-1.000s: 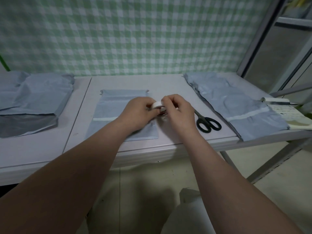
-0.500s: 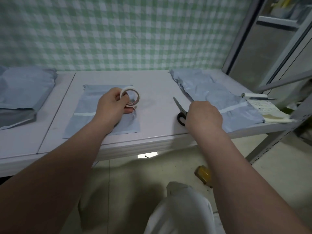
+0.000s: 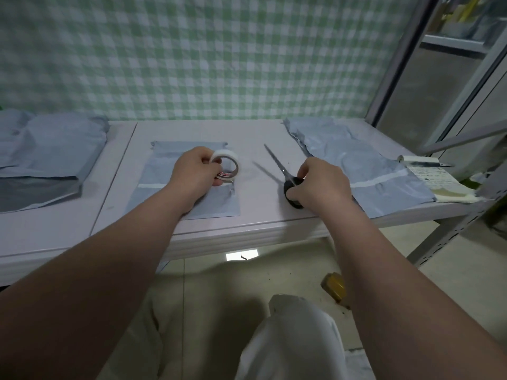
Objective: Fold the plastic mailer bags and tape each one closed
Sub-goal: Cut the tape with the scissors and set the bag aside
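A pale bench (image 3: 260, 204) runs across the view, with a seam left of the middle where two tops meet. Behind it hangs a green-and-white checked wall covering (image 3: 219, 64). At the right stands a grey metal shelf frame (image 3: 439, 239) with punched holes, and beyond it a glazed panel. Below the bench edge is a tiled floor (image 3: 208, 283), where one small yellow-brown thing (image 3: 334, 289) lies; what it is cannot be told. A knee in white cloth (image 3: 296, 338) shows at the bottom.

One grey-blue mailer bag (image 3: 189, 198) lies flat on the middle of the bench, with a pale strip across it. There are two heaps of the same bags: the left heap (image 3: 55, 149) on the far-left top and the right heap (image 3: 356, 160) on the right end. The number of bags in each heap cannot be counted. Beside the right heap, at the bench's right edge, lies a sheet of printed paper (image 3: 433, 182).

There is one roll of white tape (image 3: 225, 167) and one pair of black-handled scissors (image 3: 285, 171). The two hands are apart. The left hand (image 3: 192, 171) grips the tape roll on edge above the flat bag. The right hand (image 3: 321, 185) is curled round the scissor handles between the flat bag and the right heap, blades pointing away towards the wall.
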Tool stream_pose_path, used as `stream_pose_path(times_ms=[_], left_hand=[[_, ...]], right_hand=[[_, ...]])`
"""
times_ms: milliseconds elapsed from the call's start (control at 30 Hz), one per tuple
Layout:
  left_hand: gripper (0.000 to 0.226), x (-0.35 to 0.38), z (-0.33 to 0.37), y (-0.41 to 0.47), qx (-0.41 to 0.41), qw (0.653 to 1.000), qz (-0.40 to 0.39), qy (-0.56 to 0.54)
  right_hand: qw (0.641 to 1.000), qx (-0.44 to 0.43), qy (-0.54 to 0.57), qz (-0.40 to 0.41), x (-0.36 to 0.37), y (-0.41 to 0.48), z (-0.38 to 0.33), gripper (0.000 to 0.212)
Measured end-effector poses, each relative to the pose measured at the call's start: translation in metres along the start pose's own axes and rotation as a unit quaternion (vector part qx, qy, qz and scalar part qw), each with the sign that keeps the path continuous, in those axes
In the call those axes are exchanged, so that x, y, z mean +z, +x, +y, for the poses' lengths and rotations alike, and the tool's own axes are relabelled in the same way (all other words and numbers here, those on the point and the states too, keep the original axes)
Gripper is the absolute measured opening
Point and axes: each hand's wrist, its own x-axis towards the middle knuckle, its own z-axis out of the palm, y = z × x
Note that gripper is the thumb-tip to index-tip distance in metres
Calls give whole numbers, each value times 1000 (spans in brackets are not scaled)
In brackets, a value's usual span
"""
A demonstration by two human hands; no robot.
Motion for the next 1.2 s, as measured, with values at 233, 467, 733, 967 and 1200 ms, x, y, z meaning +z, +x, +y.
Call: stream_pose_path(times_ms=[233, 467, 733, 967, 1200], left_hand=[[9, -14, 3, 6, 86, 978, -16, 188], [15, -17, -18, -1, 96, 987, 11, 131], [14, -16, -22, 1, 105, 983, 28, 150], [13, -16, -21, 0, 103, 984, 28, 142], [12, -16, -20, 0, 91, 986, 27, 137]], right_hand=[[884, 69, 452, -95, 27, -28, -22, 31], [728, 166, 604, -278, 31, -53, -31, 23], [666, 194, 643, -323, 22, -62, -29, 28], [644, 198, 668, -315, 22, -61, -31, 25], [660, 191, 651, -321, 19, -60, -31, 25]])
